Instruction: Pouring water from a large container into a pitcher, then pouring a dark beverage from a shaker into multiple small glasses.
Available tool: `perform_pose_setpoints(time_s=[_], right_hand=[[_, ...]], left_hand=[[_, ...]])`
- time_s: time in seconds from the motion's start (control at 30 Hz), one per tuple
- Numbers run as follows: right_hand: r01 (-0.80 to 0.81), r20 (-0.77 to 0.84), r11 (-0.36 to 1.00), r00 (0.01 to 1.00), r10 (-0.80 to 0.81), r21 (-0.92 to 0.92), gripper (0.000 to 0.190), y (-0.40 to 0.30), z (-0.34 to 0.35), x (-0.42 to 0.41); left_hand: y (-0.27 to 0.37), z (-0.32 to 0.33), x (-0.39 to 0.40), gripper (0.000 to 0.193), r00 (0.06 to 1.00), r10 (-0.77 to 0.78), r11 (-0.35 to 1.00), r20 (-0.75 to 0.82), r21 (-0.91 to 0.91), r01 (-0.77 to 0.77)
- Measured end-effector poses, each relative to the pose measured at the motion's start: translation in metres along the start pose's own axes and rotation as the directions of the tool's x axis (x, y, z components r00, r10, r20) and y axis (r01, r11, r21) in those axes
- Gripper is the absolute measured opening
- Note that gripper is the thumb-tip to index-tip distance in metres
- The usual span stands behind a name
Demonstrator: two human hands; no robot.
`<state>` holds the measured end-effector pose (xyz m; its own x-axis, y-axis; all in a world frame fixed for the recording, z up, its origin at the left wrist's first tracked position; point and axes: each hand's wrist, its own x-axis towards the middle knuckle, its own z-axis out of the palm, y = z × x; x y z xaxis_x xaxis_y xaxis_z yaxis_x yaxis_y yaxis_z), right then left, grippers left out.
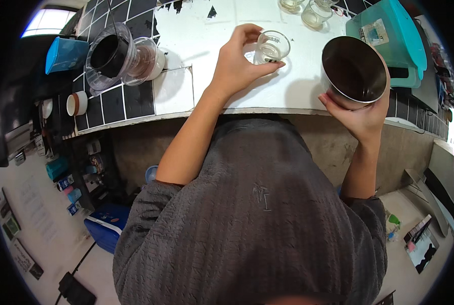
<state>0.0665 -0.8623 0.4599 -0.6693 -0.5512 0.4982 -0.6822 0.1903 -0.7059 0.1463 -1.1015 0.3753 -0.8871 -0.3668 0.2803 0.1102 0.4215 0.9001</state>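
Observation:
My left hand [237, 57] is around a small clear glass [271, 47], thumb along its near side and fingers behind it. The glass bears a small printed mark and sits at or just above the white tabletop; I cannot tell which. In my right hand [368, 116] is a stainless steel cup [354, 70], held near the table's front edge to the right of the glass. Its mouth faces up towards me, and the inside is dark, so its contents are hard to make out. Most of my right fingers are hidden behind the cup.
Other small glasses [315, 16] stand at the back. A turquoise-lidded plastic container [371, 42] is beyond the cup. On the left are a clear plastic vessel with a black insert [109, 57], a blue container [66, 55] and a small white cup [77, 103]. The tabletop [219, 103] ends close to my body.

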Motion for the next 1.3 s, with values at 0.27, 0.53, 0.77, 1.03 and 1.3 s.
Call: perform_pose_setpoints(time_s=[0.27,0.53,0.77,1.03,1.3], right_hand=[[-0.013,0.132,0.989,0.991,0.033,-0.150,0.100,-0.011,-0.005,0.004],[0.032,0.186,0.958,0.982,0.023,-0.286,0.094,-0.031,-0.004,0.012],[0.049,0.255,0.951,0.966,0.032,-0.306,0.095,-0.037,-0.005,0.017],[0.056,0.293,0.960,0.956,0.027,-0.273,0.095,-0.045,0.000,0.022],[0.068,0.369,0.961,0.929,0.037,-0.267,0.095,-0.046,0.000,0.026]], left_hand=[[-0.002,0.003,-0.007,0.062,0.963,0.263,0.936,0.057,0.226,-0.269],[0.005,0.002,-0.009,0.057,0.949,0.314,0.948,-0.024,0.072,-0.311],[0.010,-0.001,-0.011,0.056,0.934,0.354,0.933,-0.057,0.088,-0.348],[0.011,-0.003,-0.011,0.055,0.938,0.343,0.939,-0.049,0.050,-0.341],[0.013,-0.004,-0.014,0.055,0.947,0.319,0.947,-0.034,0.062,-0.316]])
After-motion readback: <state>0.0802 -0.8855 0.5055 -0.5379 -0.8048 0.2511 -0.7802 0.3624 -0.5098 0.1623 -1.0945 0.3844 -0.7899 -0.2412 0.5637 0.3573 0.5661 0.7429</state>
